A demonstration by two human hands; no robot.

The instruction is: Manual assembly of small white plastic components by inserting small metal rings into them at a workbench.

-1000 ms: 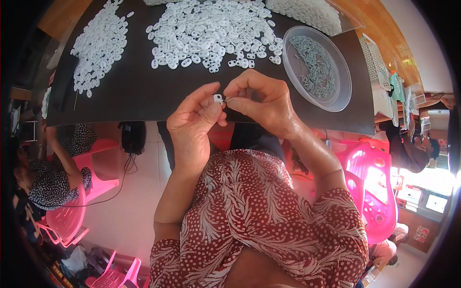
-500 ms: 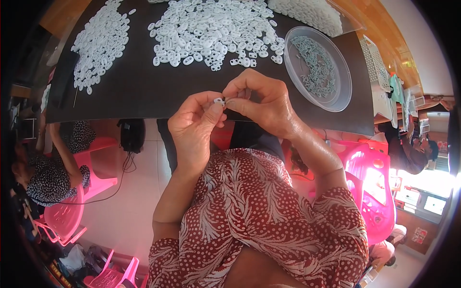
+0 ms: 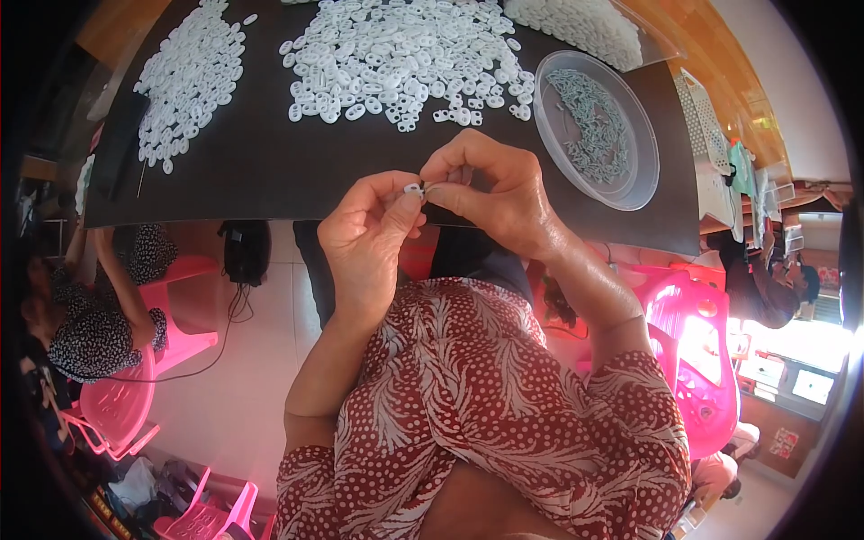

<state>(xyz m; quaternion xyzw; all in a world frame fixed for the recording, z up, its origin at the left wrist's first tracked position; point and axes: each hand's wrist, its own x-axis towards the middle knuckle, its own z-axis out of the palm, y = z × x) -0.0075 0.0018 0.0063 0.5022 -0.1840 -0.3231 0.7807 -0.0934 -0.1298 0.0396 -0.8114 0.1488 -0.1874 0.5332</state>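
Observation:
Between thumb and forefinger, my left hand (image 3: 373, 229) pinches a small white oval plastic piece (image 3: 413, 189) with holes in it. My right hand (image 3: 490, 184) meets it from the right, thumb and forefinger pressed together at the piece's right end. Whatever is in the right fingertips is too small to make out. Both hands are held above the near edge of the dark table (image 3: 270, 184). Beyond them lies a large heap of similar white pieces (image 3: 387, 63). To the right stands a round clear tub (image 3: 641, 175) with many small grey-green pins or screws (image 3: 589, 126) inside.
A second pile of white ovals (image 3: 189, 85) covers the table's far left, beside a dark strip-like object (image 3: 121, 148). At the back right sits a clear container of whitish pieces (image 3: 585, 31). Pink plastic chairs (image 3: 697, 378) stand on both sides. Another person (image 3: 99, 333) sits at left.
Both hands stay together at nearly the same place, with the fingertips shifted only very slightly. The white piece remains in the left hand.

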